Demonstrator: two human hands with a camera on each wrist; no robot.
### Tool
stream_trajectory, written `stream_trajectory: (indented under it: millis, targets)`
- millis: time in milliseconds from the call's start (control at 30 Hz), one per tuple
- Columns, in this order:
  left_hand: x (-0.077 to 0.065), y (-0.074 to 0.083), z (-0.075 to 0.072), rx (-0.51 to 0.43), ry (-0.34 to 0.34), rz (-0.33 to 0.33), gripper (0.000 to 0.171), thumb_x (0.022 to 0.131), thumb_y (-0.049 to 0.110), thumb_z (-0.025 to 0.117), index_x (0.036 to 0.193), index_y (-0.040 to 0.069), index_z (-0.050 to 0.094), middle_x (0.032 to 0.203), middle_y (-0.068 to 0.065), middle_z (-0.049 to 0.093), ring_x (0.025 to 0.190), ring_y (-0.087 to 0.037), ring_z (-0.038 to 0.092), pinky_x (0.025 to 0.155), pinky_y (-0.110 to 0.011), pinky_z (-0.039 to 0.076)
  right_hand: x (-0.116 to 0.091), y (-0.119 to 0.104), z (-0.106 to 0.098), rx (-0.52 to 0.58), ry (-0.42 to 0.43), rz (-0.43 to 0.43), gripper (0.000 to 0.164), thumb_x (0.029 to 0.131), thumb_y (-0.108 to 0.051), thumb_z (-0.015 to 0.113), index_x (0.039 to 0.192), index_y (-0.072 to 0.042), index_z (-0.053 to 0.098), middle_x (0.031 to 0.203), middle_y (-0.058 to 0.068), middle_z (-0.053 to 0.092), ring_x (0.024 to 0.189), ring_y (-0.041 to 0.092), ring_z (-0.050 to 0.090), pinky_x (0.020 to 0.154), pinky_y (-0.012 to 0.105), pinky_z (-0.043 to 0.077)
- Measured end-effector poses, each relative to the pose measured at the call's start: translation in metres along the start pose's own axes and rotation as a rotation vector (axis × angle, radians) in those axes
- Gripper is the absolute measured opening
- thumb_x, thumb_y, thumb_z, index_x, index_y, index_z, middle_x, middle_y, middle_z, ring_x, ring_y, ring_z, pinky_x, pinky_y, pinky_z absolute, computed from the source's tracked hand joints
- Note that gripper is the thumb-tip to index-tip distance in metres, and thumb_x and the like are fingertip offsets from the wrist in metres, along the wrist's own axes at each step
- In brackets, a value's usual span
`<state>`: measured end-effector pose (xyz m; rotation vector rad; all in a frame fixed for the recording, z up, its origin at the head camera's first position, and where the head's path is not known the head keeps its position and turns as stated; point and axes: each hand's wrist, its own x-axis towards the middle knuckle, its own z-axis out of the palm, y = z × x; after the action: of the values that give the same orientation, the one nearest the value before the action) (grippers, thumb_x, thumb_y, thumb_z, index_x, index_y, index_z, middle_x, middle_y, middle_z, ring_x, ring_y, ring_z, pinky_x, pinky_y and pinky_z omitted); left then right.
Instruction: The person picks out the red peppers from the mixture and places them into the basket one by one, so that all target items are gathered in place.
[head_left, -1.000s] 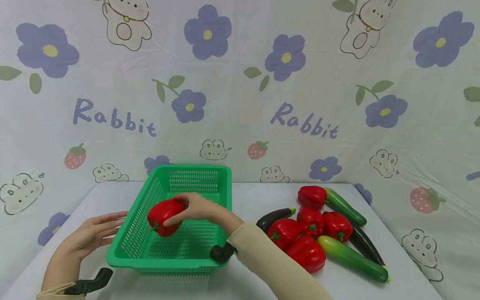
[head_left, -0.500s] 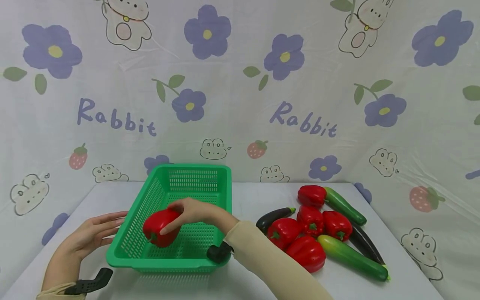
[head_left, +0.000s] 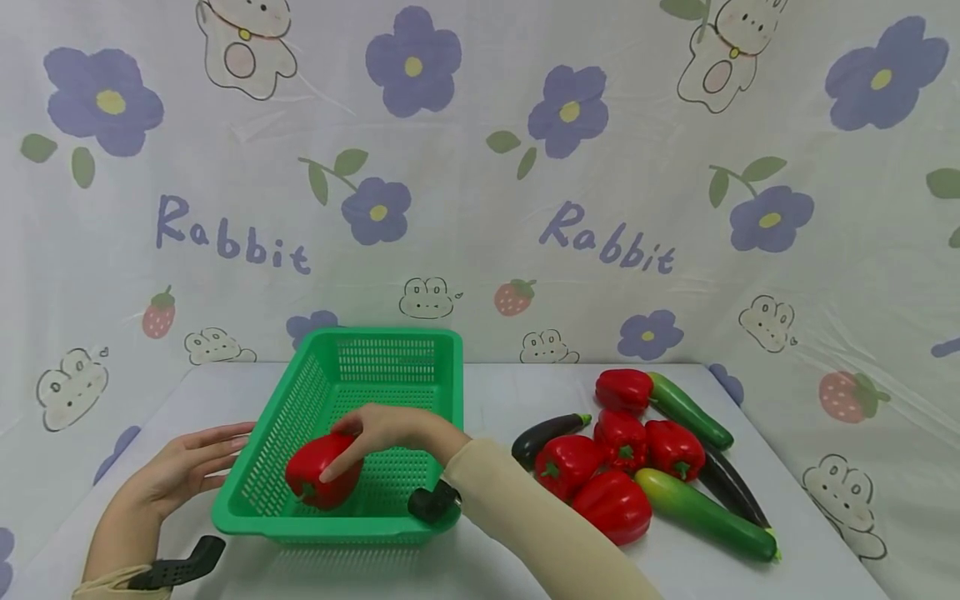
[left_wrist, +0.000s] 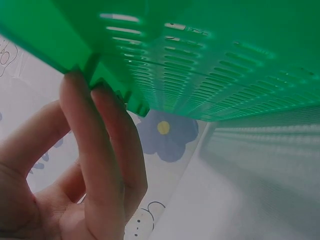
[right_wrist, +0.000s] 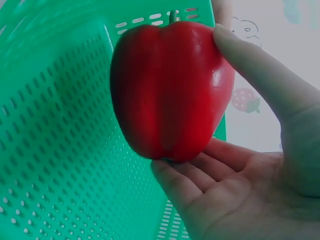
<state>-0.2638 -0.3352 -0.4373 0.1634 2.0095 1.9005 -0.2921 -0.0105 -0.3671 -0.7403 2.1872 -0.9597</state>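
In the head view, my right hand (head_left: pixel 390 432) reaches into the green plastic basket (head_left: pixel 345 527) and grips a red bell pepper (head_left: pixel 318 475) low in the basket's front left part. The right wrist view shows the thumb on one side of the bell pepper (right_wrist: pixel 172 90) and the fingers (right_wrist: pixel 195 175) at its bottom end, over the slotted basket (right_wrist: pixel 55 130). My left hand (head_left: pixel 183 467) is at the basket's left side, fingers loosely extended. Seen from the left wrist, its fingertips (left_wrist: pixel 75 82) touch the underside of the basket's rim (left_wrist: pixel 50 45).
On the white table (head_left: pixel 495 400), to the right of the basket, lies a pile of several red bell peppers (head_left: pixel 568 467), a dark eggplant (head_left: pixel 547 435), another long dark eggplant (head_left: pixel 731 492) and green zucchinis (head_left: pixel 705 517). A printed cloth (head_left: pixel 480 167) hangs behind the table.
My right hand has lowered the bell pepper and brought it slightly left and nearer within the basket. The left hand has stayed at the rim.
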Motion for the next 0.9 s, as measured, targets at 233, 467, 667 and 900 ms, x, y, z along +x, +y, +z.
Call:
stream_trajectory:
  millis: [233, 467, 667, 900]
  targets:
    - [-0.0006, -0.0001, 0.0009, 0.021, 0.011, -0.004, 0.029, 0.102, 0.018, 0.05, 0.111, 0.041, 0.066, 0.109, 0.024, 0.068, 0.103, 0.001, 0.065, 0.085, -0.027, 0.054, 0.0041, 0.001, 0.0027, -0.009, -0.031, 0.021, 0.072, 0.078, -0.036, 0.078, 0.14, -0.014, 0.051, 0.131, -0.003, 0.056, 0.116, 0.012, 0.048, 0.093, 0.041, 0.053]
    - [-0.0005, -0.0013, 0.0019, 0.026, 0.023, -0.002, 0.028, 0.102, 0.019, 0.051, 0.111, 0.041, 0.066, 0.109, 0.024, 0.068, 0.102, 0.001, 0.065, 0.085, -0.027, 0.054, 0.0069, 0.0026, 0.005, -0.061, -0.084, 0.024, 0.07, 0.078, -0.037, 0.077, 0.14, -0.016, 0.051, 0.127, -0.006, 0.057, 0.112, 0.01, 0.049, 0.094, 0.04, 0.052]
    - [-0.0004, -0.0035, 0.0018, 0.029, 0.036, -0.004, 0.028, 0.102, 0.019, 0.052, 0.111, 0.041, 0.066, 0.109, 0.025, 0.068, 0.102, 0.001, 0.066, 0.085, -0.027, 0.054, 0.0079, 0.0048, 0.0067, -0.073, -0.109, 0.027, 0.071, 0.079, -0.036, 0.077, 0.141, -0.014, 0.05, 0.124, -0.006, 0.057, 0.111, 0.01, 0.049, 0.091, 0.038, 0.053]
    - [0.0007, -0.0048, 0.0022, 0.044, 0.045, 0.001, 0.027, 0.102, 0.02, 0.051, 0.114, 0.04, 0.066, 0.109, 0.025, 0.067, 0.102, 0.001, 0.065, 0.085, -0.027, 0.055, 0.0091, 0.009, 0.0082, -0.112, -0.11, 0.054, 0.067, 0.078, -0.041, 0.077, 0.137, -0.02, 0.054, 0.126, -0.008, 0.057, 0.113, 0.009, 0.048, 0.094, 0.038, 0.051]
